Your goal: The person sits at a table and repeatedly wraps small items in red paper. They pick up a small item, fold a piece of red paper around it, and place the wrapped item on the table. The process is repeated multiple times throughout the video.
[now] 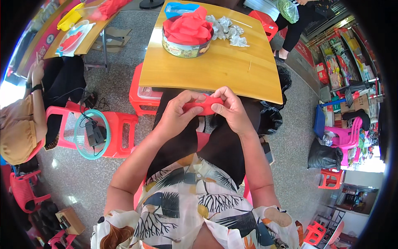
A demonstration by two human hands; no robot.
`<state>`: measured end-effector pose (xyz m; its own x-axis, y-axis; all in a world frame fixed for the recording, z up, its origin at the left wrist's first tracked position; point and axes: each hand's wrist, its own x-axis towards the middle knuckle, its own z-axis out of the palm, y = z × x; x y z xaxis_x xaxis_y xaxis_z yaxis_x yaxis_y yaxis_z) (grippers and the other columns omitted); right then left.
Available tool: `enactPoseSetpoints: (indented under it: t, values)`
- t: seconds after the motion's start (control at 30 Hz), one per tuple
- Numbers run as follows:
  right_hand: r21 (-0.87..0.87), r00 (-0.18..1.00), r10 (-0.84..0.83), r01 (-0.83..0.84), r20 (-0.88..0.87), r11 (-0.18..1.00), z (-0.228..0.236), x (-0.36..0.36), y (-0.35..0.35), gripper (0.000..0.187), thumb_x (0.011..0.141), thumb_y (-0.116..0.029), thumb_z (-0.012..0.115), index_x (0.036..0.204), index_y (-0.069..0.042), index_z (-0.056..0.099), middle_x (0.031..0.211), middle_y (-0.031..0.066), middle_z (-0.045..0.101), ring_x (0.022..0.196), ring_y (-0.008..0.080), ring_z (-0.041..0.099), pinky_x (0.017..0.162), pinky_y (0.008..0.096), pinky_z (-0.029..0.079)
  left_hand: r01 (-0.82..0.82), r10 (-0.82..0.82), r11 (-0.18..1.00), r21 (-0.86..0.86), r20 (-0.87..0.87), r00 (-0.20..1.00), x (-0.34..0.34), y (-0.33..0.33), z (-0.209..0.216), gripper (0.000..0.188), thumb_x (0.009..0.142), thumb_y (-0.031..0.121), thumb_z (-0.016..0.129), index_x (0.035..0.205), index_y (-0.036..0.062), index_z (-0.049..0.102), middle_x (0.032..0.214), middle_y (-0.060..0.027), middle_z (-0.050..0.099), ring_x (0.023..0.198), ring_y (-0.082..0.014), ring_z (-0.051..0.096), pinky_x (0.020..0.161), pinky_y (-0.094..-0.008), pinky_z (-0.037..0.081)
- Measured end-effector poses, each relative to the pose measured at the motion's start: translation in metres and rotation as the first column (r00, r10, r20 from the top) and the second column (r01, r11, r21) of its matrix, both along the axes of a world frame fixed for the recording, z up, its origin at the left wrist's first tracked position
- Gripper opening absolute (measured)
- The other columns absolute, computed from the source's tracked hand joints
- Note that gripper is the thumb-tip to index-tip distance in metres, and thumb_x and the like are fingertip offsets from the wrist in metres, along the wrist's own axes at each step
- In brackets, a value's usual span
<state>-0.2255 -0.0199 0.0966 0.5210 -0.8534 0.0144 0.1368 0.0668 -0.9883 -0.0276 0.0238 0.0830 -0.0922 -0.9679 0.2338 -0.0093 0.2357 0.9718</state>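
Between both hands, above my lap and just off the table's near edge, is a small red folded piece (207,106) of soft, thin-looking material. The fingers and thumb of my left hand (177,111) pinch its left end. My right hand (233,108) grips the other end, thumb in front and fingers behind. Farther off on the yellow wooden table (207,68) stands a round printed tin (182,50), heaped with similar red pieces (188,28). Whether the piece in my hands is cloth or paper I cannot make out.
Crumpled silvery clumps (227,30) and a thin stick (250,65) lie on the table, with a blue container (180,9) behind the tin. Red stools (143,93) flank it. At left, a turquoise basket (92,135) holds a dark device; a person (20,124) sits nearby.
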Motion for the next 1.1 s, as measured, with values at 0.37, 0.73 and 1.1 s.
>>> enactPoseSetpoints:
  t: [0.37, 0.73, 1.1]
  values:
    - [0.119, 0.99, -0.135, 0.131, 0.028, 0.984, -0.001, -0.014, 0.003, 0.016, 0.089, -0.007, 0.068, 0.1, -0.003, 0.057, 0.091, -0.001, 0.06, 0.085, 0.0054, 0.056, 0.078, 0.0225, 0.046, 0.227, -0.14, 0.948, 0.225, -0.347, 0.928, 0.001, -0.007, -0.026, 0.011, 0.095, 0.007, 0.06, 0.105, 0.0039, 0.057, 0.091, 0.0011, 0.061, 0.08, -0.0039, 0.055, 0.067, -0.0196, 0.045]
    - [0.238, 0.959, -0.171, 0.116, 0.227, 0.964, -0.023, -0.015, 0.006, 0.025, 0.086, -0.009, 0.071, 0.105, -0.004, 0.055, 0.099, 0.0014, 0.061, 0.092, 0.0066, 0.058, 0.081, 0.0251, 0.049, 0.207, -0.14, 0.95, 0.233, -0.275, 0.951, -0.016, -0.005, -0.032, 0.015, 0.095, 0.008, 0.061, 0.11, 0.0051, 0.059, 0.095, 0.0018, 0.062, 0.08, -0.0039, 0.055, 0.068, -0.0199, 0.045]
    - [0.043, 0.988, -0.139, 0.142, -0.062, 0.989, -0.043, -0.006, 0.022, 0.032, 0.085, -0.011, 0.074, 0.11, -0.003, 0.056, 0.098, 0.0028, 0.063, 0.092, 0.008, 0.06, 0.08, 0.0256, 0.051, 0.32, -0.219, 0.906, 0.276, -0.34, 0.914, -0.023, -0.001, -0.039, 0.019, 0.096, 0.013, 0.061, 0.114, 0.0064, 0.062, 0.099, 0.0016, 0.063, 0.085, -0.0045, 0.057, 0.072, -0.0197, 0.047]
